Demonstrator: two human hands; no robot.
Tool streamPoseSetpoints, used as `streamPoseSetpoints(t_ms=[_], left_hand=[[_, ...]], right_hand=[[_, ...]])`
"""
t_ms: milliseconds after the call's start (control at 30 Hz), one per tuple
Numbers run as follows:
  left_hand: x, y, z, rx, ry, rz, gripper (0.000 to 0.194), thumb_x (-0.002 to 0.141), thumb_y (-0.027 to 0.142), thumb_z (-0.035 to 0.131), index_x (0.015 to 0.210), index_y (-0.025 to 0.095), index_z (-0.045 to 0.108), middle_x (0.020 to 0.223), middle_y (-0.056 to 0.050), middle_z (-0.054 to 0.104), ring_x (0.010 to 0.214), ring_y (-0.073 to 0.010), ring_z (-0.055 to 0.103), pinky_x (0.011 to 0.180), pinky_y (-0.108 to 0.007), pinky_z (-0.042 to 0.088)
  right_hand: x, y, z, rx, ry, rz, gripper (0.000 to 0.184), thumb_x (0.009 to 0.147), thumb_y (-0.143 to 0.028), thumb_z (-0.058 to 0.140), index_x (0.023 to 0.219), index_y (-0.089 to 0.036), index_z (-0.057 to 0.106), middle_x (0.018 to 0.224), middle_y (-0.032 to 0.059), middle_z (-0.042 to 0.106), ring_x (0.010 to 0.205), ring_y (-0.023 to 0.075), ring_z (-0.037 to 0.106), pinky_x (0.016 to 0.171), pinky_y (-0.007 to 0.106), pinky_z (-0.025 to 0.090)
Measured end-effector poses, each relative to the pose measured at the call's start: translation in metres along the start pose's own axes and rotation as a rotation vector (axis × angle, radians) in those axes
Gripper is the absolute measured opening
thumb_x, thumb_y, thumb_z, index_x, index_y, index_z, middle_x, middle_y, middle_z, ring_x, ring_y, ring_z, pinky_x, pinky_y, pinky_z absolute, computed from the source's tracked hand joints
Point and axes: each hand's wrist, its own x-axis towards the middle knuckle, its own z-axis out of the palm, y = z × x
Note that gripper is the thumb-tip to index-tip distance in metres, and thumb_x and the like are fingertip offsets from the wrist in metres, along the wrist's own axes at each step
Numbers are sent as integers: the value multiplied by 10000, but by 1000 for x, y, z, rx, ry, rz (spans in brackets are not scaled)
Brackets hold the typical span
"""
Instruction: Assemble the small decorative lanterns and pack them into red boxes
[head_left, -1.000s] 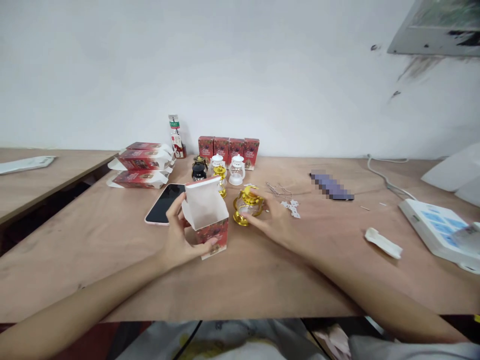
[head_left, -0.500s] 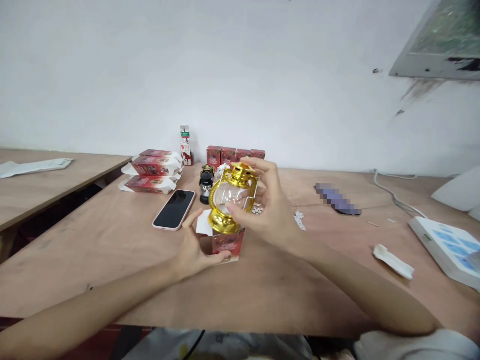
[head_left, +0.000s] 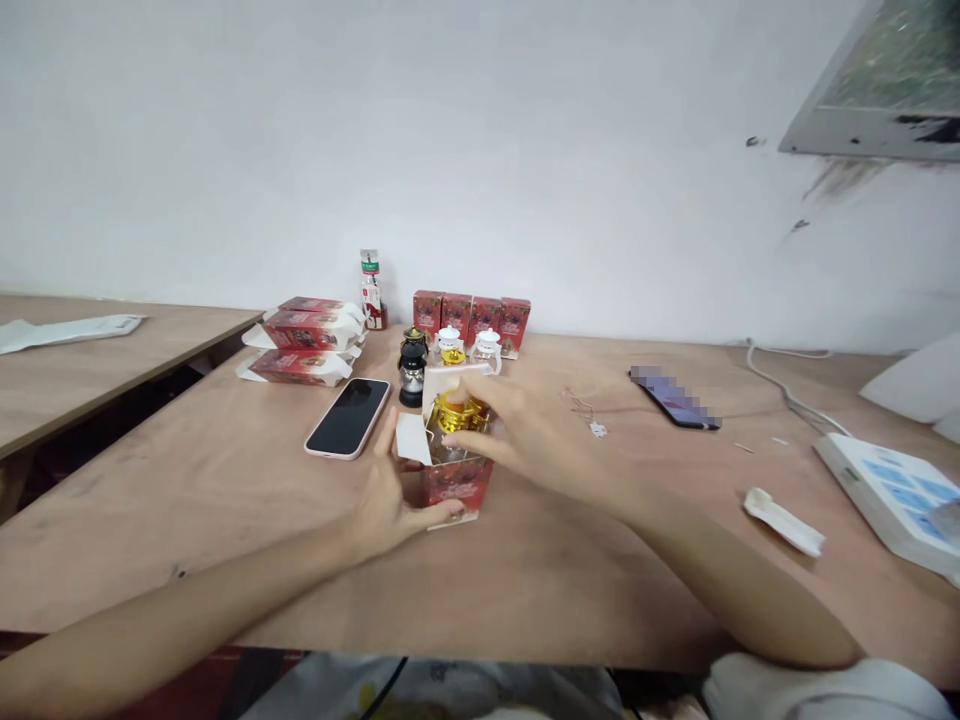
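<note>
The lantern (head_left: 460, 418) is gold, the box (head_left: 454, 485) patterned red.

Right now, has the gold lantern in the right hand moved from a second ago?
Yes. Judged against the pink-edged phone, the gold lantern has moved left, closer to it, and is now partly inside the red box.

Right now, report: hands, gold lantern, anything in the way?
Left hand holds red box. Right hand grips gold lantern, lower part inside box. White flap bends outward, not blocking.

Lantern (head_left: 454, 414) partly inside box (head_left: 454, 482), phone (head_left: 349, 418) to the left, carton row (head_left: 485, 312) behind
</note>
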Motion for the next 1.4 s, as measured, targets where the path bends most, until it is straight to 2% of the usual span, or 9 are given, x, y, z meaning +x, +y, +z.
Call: streamPoseSetpoints(t_ms=[100, 233, 433, 567, 700, 800, 967, 1233, 1400], left_hand=[[1, -1, -2, 0, -88, 77, 1083, 778, 338, 703, 1457, 350, -141, 1304, -141, 518, 1125, -281, 601, 844, -486, 571], [1, -6, -5, 86, -100, 124, 988, 771, 361, 705, 1479, 362, 15, 1298, -126, 533, 1138, -301, 592, 856, -507, 562], [5, -1, -9, 141, -104, 163, 769, 764, 320, 709, 1413, 309, 295, 1222, -88, 567, 1054, -259, 625, 857, -441, 566], [9, 4, -10, 130, -101, 155, 730, 743, 274, 722, 1366, 293, 340, 1142, -73, 593, 1011, -241, 635, 831, -422, 571], [11, 3, -13, 150, -119, 133, 723, 691, 261, 760, 1307, 256, 382, 1132, -77, 588, 1018, -246, 629, 822, -388, 564], [12, 5, -14, 140, -116, 116, 696, 688, 295, 766, 1279, 249, 400, 1177, -90, 573, 1036, -258, 620, 801, -385, 569], [14, 5, -13, 91, -137, 72, 706, 734, 371, 730, 1312, 257, 342, 1195, -88, 562, 1022, -260, 626, 781, -430, 581], [13, 3, -10, -57, -75, 23, 881, 749, 385, 729, 1368, 299, 108, 1335, -157, 462, 1131, -273, 599, 836, -449, 571], [15, 1, -14, 18, -262, -57, 715, 781, 412, 681, 1357, 236, 296, 1295, -138, 550, 1138, -297, 595, 870, -458, 556]], right_hand=[[0, 2, -4, -24, -115, -44, 61, 844, -178, 601, 783, -185, 595, 717, -3, 635, 611, 117, 530, 571, 229, 351], [2, 3, -4, 50, -190, -87, 181, 860, -157, 566, 684, -164, 605, 632, -12, 613, 557, 91, 481, 565, 227, 336], [4, 26, -4, 365, 63, -156, 288, 848, -66, 354, 924, -198, 598, 954, 35, 664, 894, 148, 604, 795, 305, 466], [8, 47, 7, 510, 143, -135, 354, 821, -218, 559, 1169, -255, 506, 1299, 72, 516, 1212, 206, 490, 978, 407, 441], [12, 51, 23, 620, 78, -92, 761, 757, -415, 702, 1394, -305, 300, 1467, 95, 353, 1285, 228, 442, 1003, 431, 451], [11, 42, 20, 674, -100, -160, 607, 849, -424, 608, 1387, -290, 360, 1405, 80, 465, 1248, 201, 493, 978, 394, 479], [9, 29, 6, 538, -254, -333, 349, 968, -318, 425, 1291, -233, 525, 1326, 48, 569, 1216, 150, 531, 1032, 339, 432], [11, 40, 20, 290, -237, -390, 397, 999, -296, 331, 1375, -249, 447, 1465, 59, 429, 1334, 153, 413, 1111, 385, 341], [5, 35, 11, 142, -392, -330, 537, 920, -441, 500, 1427, -348, 347, 1490, 57, 364, 1345, 237, 397, 1075, 417, 381]])
